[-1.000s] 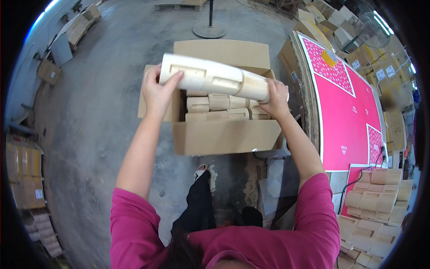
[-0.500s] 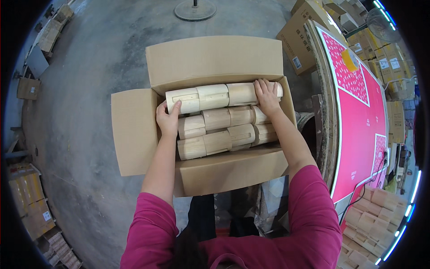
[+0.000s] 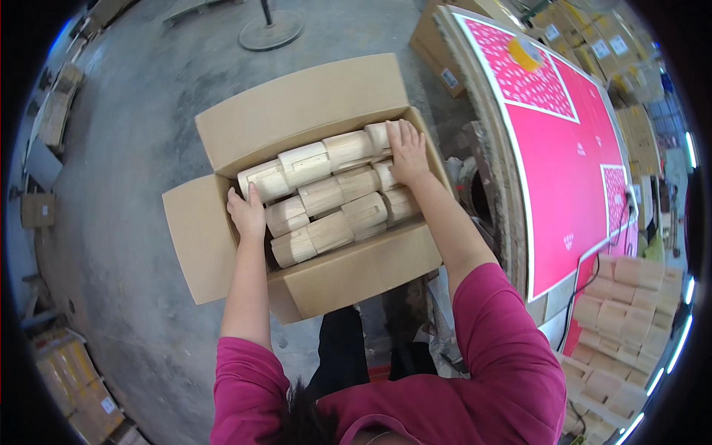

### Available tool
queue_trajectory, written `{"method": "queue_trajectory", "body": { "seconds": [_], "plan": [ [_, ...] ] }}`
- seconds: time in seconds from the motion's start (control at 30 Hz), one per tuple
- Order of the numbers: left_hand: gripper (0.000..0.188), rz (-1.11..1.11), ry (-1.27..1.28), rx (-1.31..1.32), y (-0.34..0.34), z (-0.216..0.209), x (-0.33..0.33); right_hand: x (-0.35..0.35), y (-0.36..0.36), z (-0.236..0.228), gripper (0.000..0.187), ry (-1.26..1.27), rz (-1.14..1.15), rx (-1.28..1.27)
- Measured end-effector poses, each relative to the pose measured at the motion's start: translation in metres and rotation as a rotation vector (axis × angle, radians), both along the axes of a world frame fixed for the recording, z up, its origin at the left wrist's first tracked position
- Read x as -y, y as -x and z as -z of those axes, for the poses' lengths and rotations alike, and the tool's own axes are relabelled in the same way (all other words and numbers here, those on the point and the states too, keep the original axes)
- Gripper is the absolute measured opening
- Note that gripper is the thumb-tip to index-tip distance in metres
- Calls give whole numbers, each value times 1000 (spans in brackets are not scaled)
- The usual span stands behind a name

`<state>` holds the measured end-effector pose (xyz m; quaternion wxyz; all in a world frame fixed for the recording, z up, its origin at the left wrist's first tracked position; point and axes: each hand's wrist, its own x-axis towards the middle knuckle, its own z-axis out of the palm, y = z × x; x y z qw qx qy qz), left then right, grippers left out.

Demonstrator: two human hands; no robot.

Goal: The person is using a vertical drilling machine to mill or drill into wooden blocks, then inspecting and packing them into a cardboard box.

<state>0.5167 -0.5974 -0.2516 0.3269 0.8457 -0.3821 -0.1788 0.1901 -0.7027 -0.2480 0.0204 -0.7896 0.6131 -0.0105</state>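
An open cardboard box (image 3: 363, 285) stands in front of me with its flaps folded out. Inside lie three rows of pale wooden cylinders, some with slots cut in their sides. Both my hands are in the box, at the two ends of the far row of wooden cylinders (image 3: 305, 164). My left hand (image 3: 247, 213) cups the left end piece, thumb on top. At the other end, my right hand (image 3: 409, 152) lies over the last piece with its fingers along the far side. The middle row (image 3: 320, 195) and near row (image 3: 330, 232) rest beside it.
A pink-and-white printed board (image 3: 552, 170) tops a stack on my right, with a roll of yellow tape (image 3: 525, 54) on it. More wooden cylinders (image 3: 619, 319) are piled at the lower right. A round stand base (image 3: 271, 31) is on the floor beyond the box.
The view has turned, so the box and board appear tilted and further left. The far row has settled deeper between the box walls, with both hands still at its ends.
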Motion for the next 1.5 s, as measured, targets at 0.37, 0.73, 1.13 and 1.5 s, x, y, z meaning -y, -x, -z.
{"method": "queue_trajectory", "body": {
  "seconds": [0.37, 0.73, 1.13, 1.5],
  "plan": [
    [49, 614, 543, -591, 232, -244, 15, -355, 82, -174, 32, 109, -155, 903],
    [50, 1844, 1374, -762, 512, -476, -225, -539, 248, -164, 75, 718, 1231, 851],
    [49, 1755, 1224, -348, 556, -439, -302, -465, 251, -129, 84, 827, 777, 1047],
    [48, 1601, 1256, -313, 508, -433, -298, -486, 234, -126, 81, 751, 686, 1144]
  ]
}}
